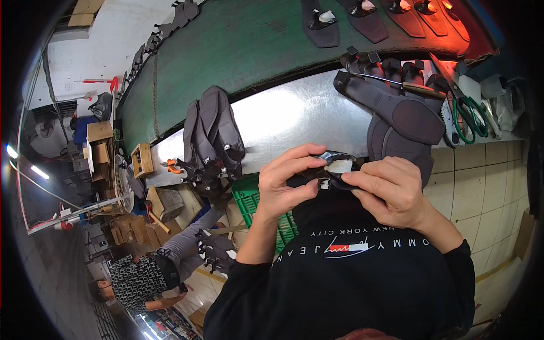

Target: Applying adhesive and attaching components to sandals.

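In front of my dark shirt I hold a small glossy black shoe upper (340, 165) with a whitish lining showing at its middle. My left hand (286, 180) is closed on its left end, with the thumb below and fingers above. The fingertips of my right hand (392, 190) pinch its right end. Just beyond my right hand lies a stack of dark grey shoe insoles (418, 120), fanned over the ledge. Farther left, several more grey insoles (214, 122) with black glossy parts rest on the metal ledge (283, 116).
A green conveyor belt (238, 59) carries insoles with black uppers (320, 25) along its far side. A pointed tool (422, 89) lies across the right stack, near green-handled scissors (473, 116). Below the ledge stands a green crate (247, 203). Another person (139, 277) is at lower left.
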Action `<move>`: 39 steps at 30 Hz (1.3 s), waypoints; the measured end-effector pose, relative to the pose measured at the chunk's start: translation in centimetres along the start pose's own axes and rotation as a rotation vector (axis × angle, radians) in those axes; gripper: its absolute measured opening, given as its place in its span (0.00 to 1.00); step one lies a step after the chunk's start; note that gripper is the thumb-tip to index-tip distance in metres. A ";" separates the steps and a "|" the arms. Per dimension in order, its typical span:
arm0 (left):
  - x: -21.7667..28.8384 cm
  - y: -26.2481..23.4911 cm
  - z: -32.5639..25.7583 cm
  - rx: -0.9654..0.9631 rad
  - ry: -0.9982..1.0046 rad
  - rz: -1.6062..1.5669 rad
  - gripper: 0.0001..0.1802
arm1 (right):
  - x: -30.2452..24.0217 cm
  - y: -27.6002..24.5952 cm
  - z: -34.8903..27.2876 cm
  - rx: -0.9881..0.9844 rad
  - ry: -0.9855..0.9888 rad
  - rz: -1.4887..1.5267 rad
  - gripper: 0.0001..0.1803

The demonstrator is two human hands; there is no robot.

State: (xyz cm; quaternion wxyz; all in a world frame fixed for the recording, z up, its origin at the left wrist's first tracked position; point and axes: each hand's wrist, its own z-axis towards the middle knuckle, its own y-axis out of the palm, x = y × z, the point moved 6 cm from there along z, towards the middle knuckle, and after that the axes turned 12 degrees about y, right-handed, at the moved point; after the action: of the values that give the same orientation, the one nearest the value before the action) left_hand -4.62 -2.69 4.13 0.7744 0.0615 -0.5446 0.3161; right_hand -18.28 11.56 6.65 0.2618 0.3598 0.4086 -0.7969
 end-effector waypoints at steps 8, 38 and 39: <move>1.8 0.9 2.8 -0.417 0.148 0.090 0.14 | 0.4 -0.7 0.2 -0.157 0.026 0.237 0.18; -2.4 1.6 -1.1 0.104 -0.090 -0.430 0.18 | 1.6 -0.1 -0.5 -0.073 0.102 0.172 0.25; -2.3 1.5 -1.0 0.084 -0.067 -0.410 0.18 | 1.6 0.0 -0.5 -0.068 0.098 0.165 0.24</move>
State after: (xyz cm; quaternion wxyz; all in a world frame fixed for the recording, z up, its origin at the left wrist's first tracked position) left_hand -5.13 -2.03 1.30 0.8008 0.2135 -0.5324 0.1722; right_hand -19.10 11.78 5.24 0.3181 0.4218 0.4167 -0.7397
